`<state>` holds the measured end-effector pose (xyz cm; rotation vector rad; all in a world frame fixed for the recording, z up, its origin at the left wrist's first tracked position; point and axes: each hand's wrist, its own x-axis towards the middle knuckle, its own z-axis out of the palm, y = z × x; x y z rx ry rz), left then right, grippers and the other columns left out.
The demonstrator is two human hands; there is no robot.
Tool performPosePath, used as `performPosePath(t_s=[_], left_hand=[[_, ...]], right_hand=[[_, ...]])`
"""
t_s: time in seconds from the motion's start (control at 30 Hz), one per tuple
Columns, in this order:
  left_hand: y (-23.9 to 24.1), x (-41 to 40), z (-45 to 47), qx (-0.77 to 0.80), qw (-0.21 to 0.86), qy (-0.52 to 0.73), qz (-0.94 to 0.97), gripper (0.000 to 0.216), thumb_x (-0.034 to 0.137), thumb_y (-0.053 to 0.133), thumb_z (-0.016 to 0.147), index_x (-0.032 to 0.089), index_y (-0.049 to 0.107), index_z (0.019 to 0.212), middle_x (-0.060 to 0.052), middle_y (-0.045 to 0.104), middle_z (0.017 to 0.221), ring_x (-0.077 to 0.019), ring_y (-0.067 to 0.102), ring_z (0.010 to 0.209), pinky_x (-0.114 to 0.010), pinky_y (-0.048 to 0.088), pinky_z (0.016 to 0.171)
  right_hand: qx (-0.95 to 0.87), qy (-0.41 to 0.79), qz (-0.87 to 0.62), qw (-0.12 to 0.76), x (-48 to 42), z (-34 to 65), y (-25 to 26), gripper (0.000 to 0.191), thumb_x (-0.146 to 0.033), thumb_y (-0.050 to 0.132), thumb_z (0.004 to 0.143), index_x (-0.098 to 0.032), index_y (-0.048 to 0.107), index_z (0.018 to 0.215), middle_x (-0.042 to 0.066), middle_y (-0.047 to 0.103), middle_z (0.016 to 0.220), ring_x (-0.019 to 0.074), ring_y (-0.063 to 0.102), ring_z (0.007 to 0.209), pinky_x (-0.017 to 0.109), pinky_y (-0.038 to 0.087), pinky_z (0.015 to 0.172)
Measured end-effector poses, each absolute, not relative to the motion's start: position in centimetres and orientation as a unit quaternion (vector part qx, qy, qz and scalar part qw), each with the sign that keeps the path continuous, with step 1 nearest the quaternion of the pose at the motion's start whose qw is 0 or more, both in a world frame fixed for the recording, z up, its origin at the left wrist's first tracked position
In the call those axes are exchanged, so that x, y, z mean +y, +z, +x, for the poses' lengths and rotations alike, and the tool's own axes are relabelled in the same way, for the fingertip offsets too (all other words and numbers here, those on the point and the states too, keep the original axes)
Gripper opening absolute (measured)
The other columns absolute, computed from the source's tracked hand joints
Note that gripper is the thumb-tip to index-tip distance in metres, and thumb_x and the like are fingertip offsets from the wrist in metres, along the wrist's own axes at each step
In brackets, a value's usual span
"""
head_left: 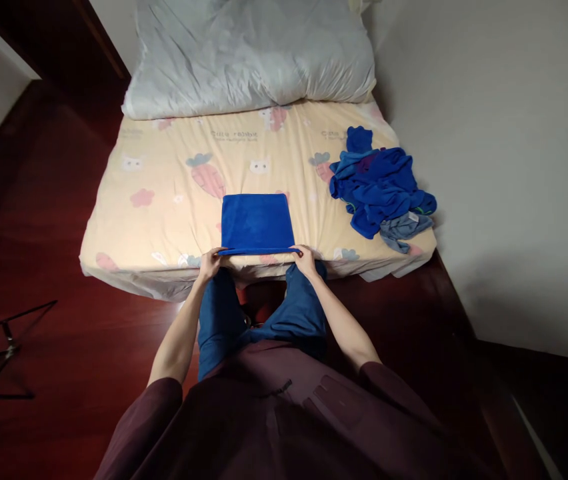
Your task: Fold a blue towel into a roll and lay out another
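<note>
On the bed [157,177], a blue cloth [257,222]
Left hand [211,264] and right hand [306,261] pinch its near corners; it lies ahead, longer crosswise.

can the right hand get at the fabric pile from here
Probably yes, once the right hand releases the blue cloth; the fabric pile lies off to its right, with only patterned sheet between them.

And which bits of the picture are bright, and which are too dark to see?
Head view: the bed looks bright around the blue cloth; head view: a soft shadow dims the lower part of the right-hand wall; head view: the bottom right is nearly black, hard to make out.
</note>
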<state>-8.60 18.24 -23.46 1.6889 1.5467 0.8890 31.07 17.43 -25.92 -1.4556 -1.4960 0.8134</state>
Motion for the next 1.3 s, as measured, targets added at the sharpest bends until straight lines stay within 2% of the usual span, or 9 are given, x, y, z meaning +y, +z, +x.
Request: performPosePath(t_s=[0.1,0.27,0.33,0.43,0.7,0.97,1.07,1.2,1.3], left_hand=[[-23.7,18.6,-8.1,0.602,0.347,0.364,0.62,0.037,0.039,0.056,0.088,0.016,0.074,0.11,-0.012,0.078,0.109,-0.0266,0.074,0.098,-0.04,0.06,0.092],[-24.0,19.5,-7.2,0.622,0.34,0.395,0.585,0.033,0.042,0.055,0.092,0.016,0.073,0.102,-0.011,0.078,0.102,-0.0256,0.074,0.097,-0.037,0.061,0.087],[-24.1,19.6,-7.1,0.629,0.336,0.399,0.576,0.033,0.043,0.056,0.092,0.016,0.073,0.099,-0.012,0.078,0.099,-0.0254,0.074,0.095,-0.037,0.061,0.086],[-24.2,19.5,-7.3,0.642,0.334,0.398,0.564,0.033,0.045,0.059,0.091,0.016,0.073,0.097,-0.012,0.078,0.098,-0.0255,0.074,0.094,-0.037,0.06,0.088],[-24.8,19.5,-7.8,0.687,0.341,0.375,0.52,0.03,0.043,0.066,0.085,0.016,0.073,0.094,-0.013,0.079,0.095,-0.0263,0.075,0.091,-0.038,0.061,0.087],[-24.8,20.1,-7.6,0.722,0.325,0.351,0.5,0.029,0.043,0.065,0.087,0.016,0.073,0.092,-0.012,0.079,0.093,-0.0264,0.075,0.093,-0.037,0.06,0.089],[-24.9,20.4,-7.4,0.735,0.314,0.335,0.5,0.029,0.044,0.065,0.086,0.017,0.072,0.091,-0.012,0.078,0.091,-0.0283,0.075,0.093,-0.04,0.058,0.092],[-24.6,20.7,-6.6,0.742,0.297,0.322,0.507,0.024,0.041,0.065,0.086,0.018,0.07,0.09,-0.012,0.077,0.087,-0.0283,0.074,0.088,-0.042,0.057,0.092],[-23.9,20.1,-6.1,0.734,0.276,0.33,0.525,0.027,0.037,0.064,0.088,0.017,0.069,0.106,-0.013,0.076,0.097,-0.0282,0.073,0.092,-0.043,0.056,0.096]], right_hand=[[-0.528,0.369,-0.599,0.475,18.0,30.4,-26.2,0.029,-0.036,0.064,0.082,-0.018,0.077,0.1,0.009,0.078,0.099,0.022,0.07,0.083,0.037,0.059,0.081],[-0.472,0.377,-0.607,0.516,19.2,29.5,-26.5,0.045,-0.063,0.069,0.08,-0.018,0.07,0.085,0.006,0.072,0.078,0.0221,0.069,0.076,0.036,0.06,0.076],[-0.469,0.374,-0.612,0.515,19.4,29.5,-26.5,0.048,-0.068,0.069,0.079,-0.019,0.066,0.078,0.006,0.07,0.074,0.0222,0.068,0.075,0.036,0.06,0.076],[-0.46,0.365,-0.624,0.516,19.7,29.7,-26.7,0.052,-0.071,0.07,0.076,-0.02,0.065,0.08,0.008,0.072,0.078,0.0239,0.07,0.079,0.039,0.061,0.081],[-0.456,0.36,-0.643,0.5,20.6,29.8,-26.8,0.048,-0.066,0.073,0.078,-0.018,0.068,0.084,0.013,0.076,0.084,0.027,0.076,0.083,0.039,0.063,0.08],[-0.443,0.322,-0.688,0.476,21.1,29.9,-26.7,0.036,-0.052,0.076,0.079,-0.018,0.069,0.073,0.013,0.078,0.075,0.027,0.077,0.076,0.037,0.064,0.075],[-0.438,0.298,-0.71,0.463,21.3,29.7,-26.5,0.027,-0.044,0.078,0.078,-0.019,0.069,0.071,0.012,0.078,0.075,0.028,0.078,0.078,0.039,0.063,0.08],[-0.43,0.276,-0.738,0.44,21.4,29.2,-25.7,0.019,-0.035,0.077,0.078,-0.018,0.07,0.072,0.017,0.079,0.082,0.034,0.078,0.086,0.048,0.06,0.092],[-0.434,0.276,-0.75,0.416,21.0,28.9,-24.8,0.022,-0.037,0.07,0.084,-0.016,0.074,0.09,0.019,0.08,0.093,0.0353,0.077,0.095,0.051,0.057,0.099]])
